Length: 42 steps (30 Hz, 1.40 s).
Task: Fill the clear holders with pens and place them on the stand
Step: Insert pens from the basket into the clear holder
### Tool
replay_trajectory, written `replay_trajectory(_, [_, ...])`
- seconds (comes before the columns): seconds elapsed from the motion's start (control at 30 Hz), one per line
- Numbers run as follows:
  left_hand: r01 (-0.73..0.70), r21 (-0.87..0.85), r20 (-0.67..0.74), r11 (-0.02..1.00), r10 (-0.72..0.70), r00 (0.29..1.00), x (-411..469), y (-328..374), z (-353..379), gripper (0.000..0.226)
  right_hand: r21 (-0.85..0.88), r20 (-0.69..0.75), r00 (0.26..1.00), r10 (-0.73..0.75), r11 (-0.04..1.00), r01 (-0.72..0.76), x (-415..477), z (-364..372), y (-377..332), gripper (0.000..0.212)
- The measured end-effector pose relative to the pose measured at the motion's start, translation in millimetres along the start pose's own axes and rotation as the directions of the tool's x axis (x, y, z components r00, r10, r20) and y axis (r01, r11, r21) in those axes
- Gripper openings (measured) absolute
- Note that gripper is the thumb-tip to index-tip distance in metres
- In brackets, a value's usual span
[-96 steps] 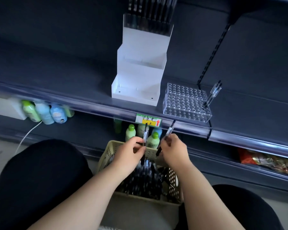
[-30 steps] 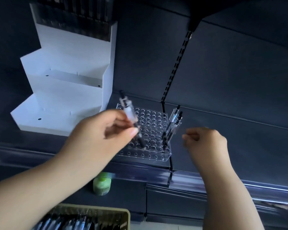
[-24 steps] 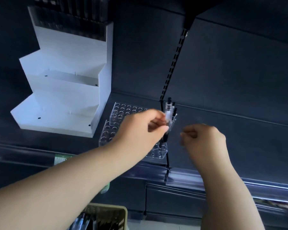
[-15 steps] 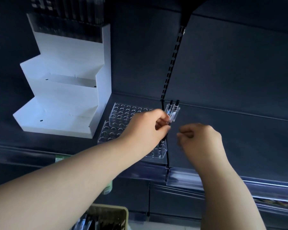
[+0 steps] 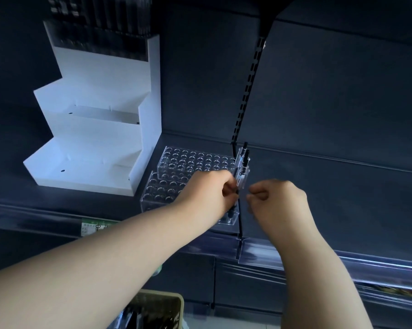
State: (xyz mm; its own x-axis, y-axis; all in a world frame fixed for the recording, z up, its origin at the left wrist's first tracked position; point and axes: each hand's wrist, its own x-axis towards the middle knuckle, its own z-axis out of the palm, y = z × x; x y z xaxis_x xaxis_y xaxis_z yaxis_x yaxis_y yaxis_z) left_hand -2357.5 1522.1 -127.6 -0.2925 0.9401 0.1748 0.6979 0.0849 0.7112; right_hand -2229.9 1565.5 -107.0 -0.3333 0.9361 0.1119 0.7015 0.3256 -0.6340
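A clear holder (image 5: 190, 167) with rows of round holes lies on the dark shelf, to the right of the white stepped stand (image 5: 93, 138). A few pens (image 5: 242, 167) stand upright in its right end. My left hand (image 5: 209, 195) reaches over the holder and its fingertips pinch the lower part of one of those pens. My right hand (image 5: 276, 200) hovers just to the right of the pens with its fingers curled and nothing visible in them. The holder's near right corner is hidden by my left hand.
Another holder full of dark pens (image 5: 100, 27) sits on the stand's top tier; the two lower tiers are bare. A beige basket (image 5: 157, 309) with loose pens is at the bottom edge. A slotted upright (image 5: 247, 91) runs up the back wall behind the pens.
My left hand carried a pen from over the holder's middle to its right end and lowered it beside the standing pens. My right hand has barely moved.
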Motion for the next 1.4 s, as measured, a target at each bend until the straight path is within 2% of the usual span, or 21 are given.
replay_trajectory(0.43, [-0.036, 0.117, -0.004, 0.993, 0.037, 0.999, -3, 4, 6, 0.013, -0.019, 0.031, 1.000, 0.001, 1.000, -0.001, -1, 2, -3, 0.009])
replay_trajectory(0.63, [-0.093, 0.156, -0.015, 0.983, 0.096, 0.995, -3, 1, 9, 0.012, -0.051, 0.039, 0.999, -0.003, 0.999, 0.005, -2, 5, -6, 0.018])
replay_trajectory(0.83, [0.001, 0.038, -0.068, 0.999, 0.002, 0.998, 0, -7, 12, 0.010, -0.074, 0.037, 0.999, 0.008, 0.997, -0.006, -3, 1, -11, 0.018])
replay_trajectory(1.0, [-0.007, 0.025, -0.071, 1.000, 0.008, 0.997, -10, -14, 7, 0.022, -0.191, 0.046, 0.998, 0.038, 0.981, -0.028, -11, -7, -21, 0.016])
replay_trajectory(1.07, [-0.028, 0.079, -0.086, 0.996, 0.035, 0.996, -20, -20, 0, 0.025, -0.224, 0.050, 0.997, 0.062, 0.973, -0.049, -17, -12, -28, 0.015])
replay_trajectory(1.17, [-0.088, 0.182, -0.121, 0.979, 0.111, 0.986, -46, -35, -21, 0.029, -0.238, 0.050, 0.998, 0.024, 0.971, -0.011, -35, -13, -43, 0.015])
replay_trajectory(1.23, [-0.125, 0.279, -0.136, 0.952, 0.169, 0.976, -66, -45, -39, 0.030, -0.269, 0.098, 0.995, -0.009, 0.963, 0.035, -51, -6, -51, 0.015])
replay_trajectory(1.3, [-0.156, 0.412, -0.102, 0.898, 0.216, 0.971, -91, -58, -58, 0.031, -0.319, 0.206, 0.978, -0.015, 0.944, 0.082, -65, 8, -61, 0.016])
replay_trajectory(1.4, [-0.156, 0.552, -0.018, 0.819, 0.198, 0.980, -129, -84, -83, 0.031, -0.483, 0.443, 0.896, 0.022, 0.848, 0.218, -78, 34, -69, 0.024])
